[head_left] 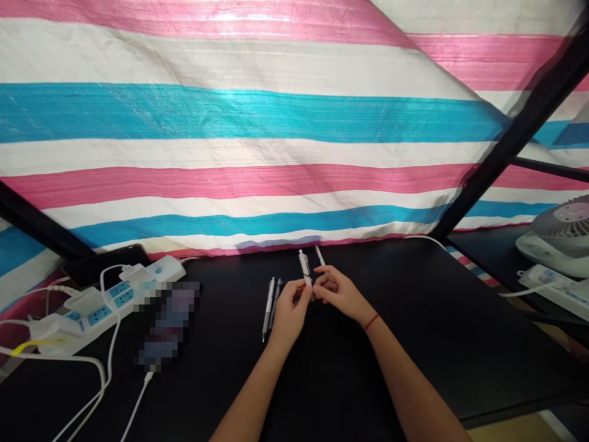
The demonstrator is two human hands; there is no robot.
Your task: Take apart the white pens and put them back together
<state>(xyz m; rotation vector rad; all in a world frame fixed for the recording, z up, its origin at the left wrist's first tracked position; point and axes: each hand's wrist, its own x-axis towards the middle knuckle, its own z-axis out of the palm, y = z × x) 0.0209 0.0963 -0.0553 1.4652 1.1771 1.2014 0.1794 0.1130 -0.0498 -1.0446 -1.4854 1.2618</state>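
Observation:
My left hand [289, 312] pinches a white retractable pen [304, 267] upright between thumb and fingers. My right hand [335, 291] sits just beside it, its fingertips around the lower end of a second slim white pen [319, 255], which tilts away from me. The hands nearly touch, and the fingers hide both pens' lower ends. Left of my left hand, a white pen [267, 308] and a dark pen [276, 301] lie side by side on the black tabletop [414, 350]. A red thread circles my right wrist.
A white power strip [94, 316] with plugs and cables sits at the left, beside a pixelated object [168, 325] and a dark phone [103, 267]. A striped tarp [239, 141] hangs behind the table. A fan [564, 233] and another power strip [556, 288] stand right.

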